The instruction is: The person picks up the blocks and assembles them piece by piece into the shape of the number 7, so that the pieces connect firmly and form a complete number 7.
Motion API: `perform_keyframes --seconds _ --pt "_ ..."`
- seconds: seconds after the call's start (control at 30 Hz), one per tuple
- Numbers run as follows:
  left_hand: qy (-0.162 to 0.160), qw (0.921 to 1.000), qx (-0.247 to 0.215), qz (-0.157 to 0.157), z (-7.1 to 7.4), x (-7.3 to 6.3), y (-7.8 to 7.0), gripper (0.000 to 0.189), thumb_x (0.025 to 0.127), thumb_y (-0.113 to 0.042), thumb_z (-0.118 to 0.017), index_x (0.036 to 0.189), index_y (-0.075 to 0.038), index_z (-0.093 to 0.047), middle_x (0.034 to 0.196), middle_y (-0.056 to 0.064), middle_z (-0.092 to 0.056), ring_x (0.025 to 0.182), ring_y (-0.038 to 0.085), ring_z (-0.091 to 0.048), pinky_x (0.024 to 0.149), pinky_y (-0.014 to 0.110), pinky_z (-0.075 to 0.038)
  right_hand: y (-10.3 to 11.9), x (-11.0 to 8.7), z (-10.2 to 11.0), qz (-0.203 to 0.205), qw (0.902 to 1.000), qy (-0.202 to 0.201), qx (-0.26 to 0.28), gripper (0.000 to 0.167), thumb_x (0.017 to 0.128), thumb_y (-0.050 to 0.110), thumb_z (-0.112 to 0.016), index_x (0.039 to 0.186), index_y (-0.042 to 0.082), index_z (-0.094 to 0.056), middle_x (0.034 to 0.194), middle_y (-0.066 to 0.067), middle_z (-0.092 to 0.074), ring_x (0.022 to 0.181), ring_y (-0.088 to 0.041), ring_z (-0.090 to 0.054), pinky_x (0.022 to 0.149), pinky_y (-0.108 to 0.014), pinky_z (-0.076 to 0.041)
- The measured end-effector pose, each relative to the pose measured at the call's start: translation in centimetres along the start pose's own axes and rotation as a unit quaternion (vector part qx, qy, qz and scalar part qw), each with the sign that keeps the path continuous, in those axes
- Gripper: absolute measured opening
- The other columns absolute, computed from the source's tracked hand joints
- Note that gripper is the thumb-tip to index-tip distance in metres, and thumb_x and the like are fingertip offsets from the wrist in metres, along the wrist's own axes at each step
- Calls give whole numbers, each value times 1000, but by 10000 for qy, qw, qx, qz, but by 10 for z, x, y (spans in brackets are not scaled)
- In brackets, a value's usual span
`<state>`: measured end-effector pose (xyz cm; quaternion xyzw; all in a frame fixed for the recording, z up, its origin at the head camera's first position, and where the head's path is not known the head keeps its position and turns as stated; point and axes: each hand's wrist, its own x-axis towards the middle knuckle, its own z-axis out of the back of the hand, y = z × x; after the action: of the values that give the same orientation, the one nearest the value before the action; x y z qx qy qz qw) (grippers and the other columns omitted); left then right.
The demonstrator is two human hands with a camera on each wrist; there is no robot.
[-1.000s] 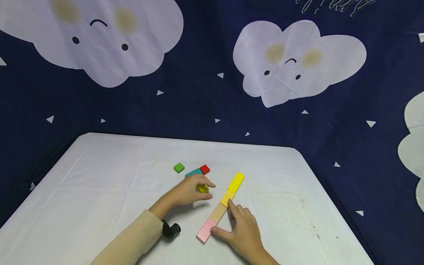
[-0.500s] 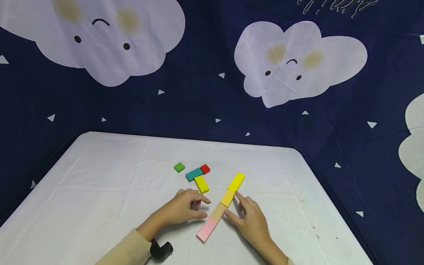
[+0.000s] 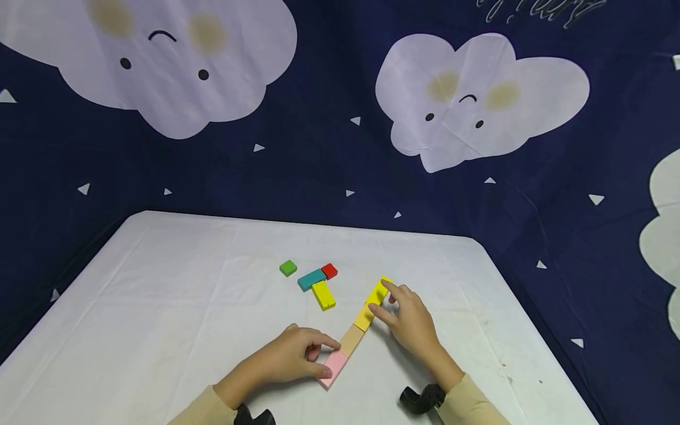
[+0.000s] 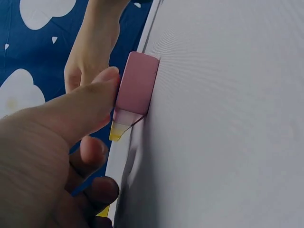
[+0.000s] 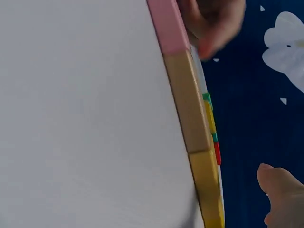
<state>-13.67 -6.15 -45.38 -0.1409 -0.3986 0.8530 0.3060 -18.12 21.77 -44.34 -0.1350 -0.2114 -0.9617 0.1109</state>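
Note:
A slanting row of blocks lies end to end: a pink block (image 3: 338, 360) nearest, a tan block (image 3: 352, 339), an orange-yellow block (image 3: 363, 319) and a bright yellow block (image 3: 375, 296) farthest. My left hand (image 3: 289, 357) rests its thumb and index fingertips along the left side of the pink block (image 4: 137, 83). On the row's far end, my right hand (image 3: 411, 323) touches the two yellow blocks, its thumb and index finger spread along them. Neither hand grips a block. The bright yellow block is partly covered by the right fingers.
Left of the row lie a green block (image 3: 288, 268), a teal block (image 3: 311, 280), a red block (image 3: 329, 271) and another yellow block (image 3: 323, 295). The white table (image 3: 202, 283) meets a dark blue cloud-print cloth (image 3: 319, 171) behind. Black wrist mounts (image 3: 419, 400) sit on both wrists.
My left hand has come from the loose yellow block toward me to the pink block. The right hand has slid up the row from the pink end to the yellow end.

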Motion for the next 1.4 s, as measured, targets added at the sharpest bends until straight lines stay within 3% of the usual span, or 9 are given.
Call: perform_keyframes --seconds 0.2,0.4,0.63,0.9,1.13,1.4 --pt "-18 9999 11 -112 -2 -3 1 44 79 -48 -79 118 -28 -72 68 -18 -51 64 -4 -44 79 26 -28 2 26 4 9 9997 236 -77 66 87 52 -71 141 17 -56 93 -1 -62 87 -20 -57 72 -35 -46" --pt "38 9999 -47 -108 -4 -3 3 49 76 -50 -81 120 -29 -72 70 -16 -55 67 -2 -47 79 26 -28 16 50 4 63 9972 713 -236 63 89 52 -68 142 19 -55 95 0 -62 85 -19 -55 71 -35 -46" --pt "-86 9996 -164 -232 -5 -7 7 49 75 -48 -82 120 -29 -72 80 -17 -59 70 -1 -48 78 25 -28 35 78 -9 269 9895 1308 -555 61 90 51 -68 141 20 -56 106 -4 -66 93 -21 -61 78 -40 -52" --pt "-160 9993 -186 -288 -6 -7 7 49 75 -49 -83 119 -30 -72 87 -19 -62 73 -1 -49 76 25 -29 49 98 -31 270 9791 1890 -706 56 90 50 -68 135 18 -60 99 0 -63 86 -17 -57 76 -37 -50" --pt "-186 9993 -99 -312 -6 -7 7 49 74 -49 -83 118 -31 -72 86 -20 -62 73 -1 -49 77 24 -30 63 107 -43 201 9751 2012 -908 47 90 46 -70 124 14 -68 110 -3 -68 95 -21 -62 84 -40 -52" --pt "-153 9994 -125 -301 -6 -6 8 49 74 -49 -83 118 -31 -72 86 -20 -62 72 -1 -49 77 24 -29 68 117 -47 226 9726 2054 -1067 38 88 45 -71 108 13 -70 93 0 -64 80 -18 -56 72 -34 -46"
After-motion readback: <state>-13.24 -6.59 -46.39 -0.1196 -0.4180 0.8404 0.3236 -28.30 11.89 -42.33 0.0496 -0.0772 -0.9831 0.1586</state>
